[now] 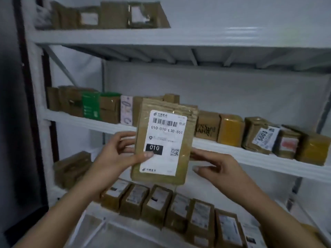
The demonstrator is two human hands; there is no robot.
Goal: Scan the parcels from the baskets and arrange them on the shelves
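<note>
A flat brown cardboard parcel (185,122) with a white barcode label marked 010 stands upright in front of the middle shelf (250,154). My left hand (118,154) grips its left edge, thumb across the label's black 010 box. Beside the parcel's lower right edge is my right hand (215,167), fingers reaching toward and behind that edge; whether they grip it is hidden. No scanner or basket is in view.
White metal shelving fills the view. A row of brown and yellow boxes (231,130) lines the middle shelf behind the parcel. Labelled boxes (157,201) stand in a row on the lower shelf. More parcels (111,15) sit on the top shelf at left.
</note>
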